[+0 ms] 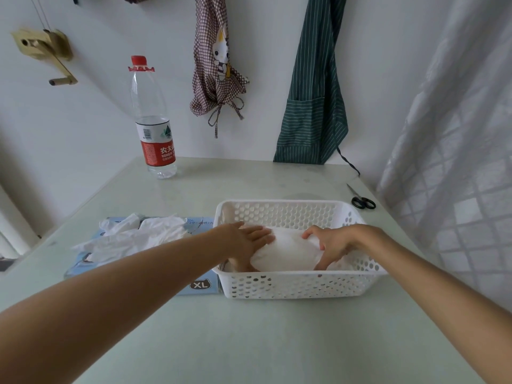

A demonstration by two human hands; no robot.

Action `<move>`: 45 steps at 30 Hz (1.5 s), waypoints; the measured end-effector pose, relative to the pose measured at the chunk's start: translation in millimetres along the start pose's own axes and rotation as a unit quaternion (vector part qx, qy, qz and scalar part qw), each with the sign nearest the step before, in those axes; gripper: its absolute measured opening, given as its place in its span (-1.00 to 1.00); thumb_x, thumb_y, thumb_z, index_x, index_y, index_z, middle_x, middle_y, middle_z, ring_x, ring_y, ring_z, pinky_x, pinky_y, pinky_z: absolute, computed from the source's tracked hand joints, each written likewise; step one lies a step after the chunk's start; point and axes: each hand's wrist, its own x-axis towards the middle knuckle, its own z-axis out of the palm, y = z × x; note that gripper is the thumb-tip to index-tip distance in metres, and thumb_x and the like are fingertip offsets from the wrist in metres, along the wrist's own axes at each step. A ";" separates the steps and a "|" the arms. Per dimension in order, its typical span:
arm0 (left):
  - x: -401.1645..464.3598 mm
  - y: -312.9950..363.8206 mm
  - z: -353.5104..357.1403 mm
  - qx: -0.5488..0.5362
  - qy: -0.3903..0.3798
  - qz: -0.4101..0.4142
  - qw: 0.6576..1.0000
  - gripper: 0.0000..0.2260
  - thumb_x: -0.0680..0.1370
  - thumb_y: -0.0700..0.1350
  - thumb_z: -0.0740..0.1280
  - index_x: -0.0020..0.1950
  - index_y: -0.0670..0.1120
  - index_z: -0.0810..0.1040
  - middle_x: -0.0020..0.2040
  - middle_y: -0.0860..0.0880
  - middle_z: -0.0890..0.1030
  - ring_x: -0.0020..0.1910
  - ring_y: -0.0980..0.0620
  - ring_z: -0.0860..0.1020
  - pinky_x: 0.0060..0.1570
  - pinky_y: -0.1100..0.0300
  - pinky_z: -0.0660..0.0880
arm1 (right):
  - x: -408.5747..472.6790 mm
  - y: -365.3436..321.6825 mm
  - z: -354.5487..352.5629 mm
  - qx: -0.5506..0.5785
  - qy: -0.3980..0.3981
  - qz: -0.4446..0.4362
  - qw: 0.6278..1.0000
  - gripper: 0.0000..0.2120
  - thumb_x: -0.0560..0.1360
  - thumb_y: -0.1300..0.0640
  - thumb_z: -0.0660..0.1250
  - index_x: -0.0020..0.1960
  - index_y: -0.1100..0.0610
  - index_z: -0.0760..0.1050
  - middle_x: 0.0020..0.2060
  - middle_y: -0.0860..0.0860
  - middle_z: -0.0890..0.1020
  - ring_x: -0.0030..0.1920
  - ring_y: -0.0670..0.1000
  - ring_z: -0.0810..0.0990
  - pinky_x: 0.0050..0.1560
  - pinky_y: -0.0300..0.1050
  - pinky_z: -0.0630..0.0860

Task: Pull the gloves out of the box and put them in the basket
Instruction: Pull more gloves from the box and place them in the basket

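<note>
Both hands are at the wad of gloves (288, 252) inside the basket (291, 286), lower centre of the frame — left hand (250, 242) flat with straight fingers pressing its side, right hand (329, 245) curled over its other end. Settling them seems the step in hand. More gloves (133, 236) spill from the box (199, 285) at centre left — next comes pulling those free.

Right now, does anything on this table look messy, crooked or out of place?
Mostly the glove box: loose gloves spill from its top and sprawl leftward instead of lying in the basket. Both hands, left and right, press a white bundle into the basket. Scissors lie near the table's right edge.
</note>
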 end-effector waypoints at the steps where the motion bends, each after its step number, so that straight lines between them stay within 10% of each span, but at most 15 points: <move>1: -2.9 -0.6 -6.3 -0.014 0.006 0.002 1.000 -0.20 0.53 0.30 0.15 0.55 0.00 -0.24 0.56 0.02 -0.19 0.54 0.02 -0.14 0.50 -0.01 -0.16 | -4.8 0.2 -3.4 0.009 0.001 -0.007 1.000 -0.13 0.38 0.01 0.51 0.50 -0.09 0.04 0.37 0.07 0.29 0.08 0.05 0.51 0.08 -0.19 0.48; 10: -14.3 -8.1 1.5 0.065 -0.060 -0.108 0.990 -0.26 0.57 0.29 0.09 0.55 -0.13 -0.04 0.53 -0.12 0.17 0.52 -0.10 0.10 0.49 -0.10 -0.12 | -22.4 -0.9 5.6 -0.097 0.076 0.042 0.991 -0.42 0.46 0.22 0.38 0.42 0.09 0.24 0.28 0.06 0.39 -0.19 -0.09 0.49 -0.09 -0.21 0.46; 18: -90.0 -37.5 -6.3 -0.143 0.192 -0.088 0.967 -0.41 0.55 0.27 0.12 0.49 -0.04 0.26 0.49 0.00 0.29 0.48 0.04 0.20 0.46 0.08 0.00 | -43.7 -37.9 -7.2 -0.198 0.223 0.037 0.954 -0.59 0.52 0.14 0.28 0.35 0.03 0.36 0.28 -0.02 0.42 0.20 0.02 0.46 -0.01 -0.18 0.35; 23: -166.5 -104.5 57.7 -0.286 0.266 -0.238 0.889 -0.68 0.56 0.11 0.25 0.31 0.15 0.45 0.32 0.11 0.49 0.23 0.08 0.50 0.24 0.12 0.39 | -52.6 -134.8 7.6 -0.006 0.328 -0.192 0.925 -0.80 0.53 0.03 0.29 0.15 -0.08 0.51 0.06 -0.12 0.57 -0.02 -0.07 0.54 -0.10 -0.17 0.40; 28: -178.0 -123.7 94.6 -0.407 0.214 -0.208 0.863 -0.55 0.32 0.42 0.29 0.14 0.30 0.53 0.22 0.19 0.55 0.13 0.12 0.54 0.15 0.15 0.47 | -36.9 -207.7 38.8 0.031 0.283 -0.347 0.894 -0.55 0.50 0.13 0.34 0.35 -0.13 0.39 0.30 -0.17 0.43 0.31 -0.13 0.29 0.20 -0.24 0.27; 33: -165.6 -138.7 91.9 -0.409 0.223 -0.195 0.863 -0.71 0.38 0.25 0.39 0.04 0.18 0.61 0.14 0.14 0.58 0.07 0.14 0.53 0.15 0.14 0.48 | -13.0 -214.9 51.0 0.081 0.341 -0.335 0.874 -0.86 0.46 -0.01 0.39 0.01 -0.10 0.63 0.05 -0.20 0.62 0.13 -0.15 0.48 0.14 -0.14 0.45; 37: -162.0 -146.2 95.8 -0.420 0.263 -0.162 0.853 -0.71 0.46 0.15 0.35 0.12 0.07 0.62 0.13 0.13 0.61 0.06 0.20 0.54 0.16 0.14 0.48 | -15.0 -209.8 41.6 0.206 0.308 -0.347 0.862 -0.92 0.47 0.00 0.40 -0.06 -0.08 0.66 -0.06 -0.27 0.64 0.04 -0.33 0.53 0.04 -0.52 0.35; 45: -171.1 -131.6 85.9 -0.534 0.346 -0.079 0.767 -0.27 0.19 0.57 0.22 0.29 0.29 0.32 0.30 0.30 0.38 0.29 0.37 0.33 0.29 0.28 0.28 | -19.5 -215.4 43.3 0.432 0.297 -0.345 0.779 -0.92 0.54 0.16 0.32 -0.05 0.05 0.59 -0.22 -0.07 0.71 -0.16 -0.13 0.67 -0.12 -0.36 0.54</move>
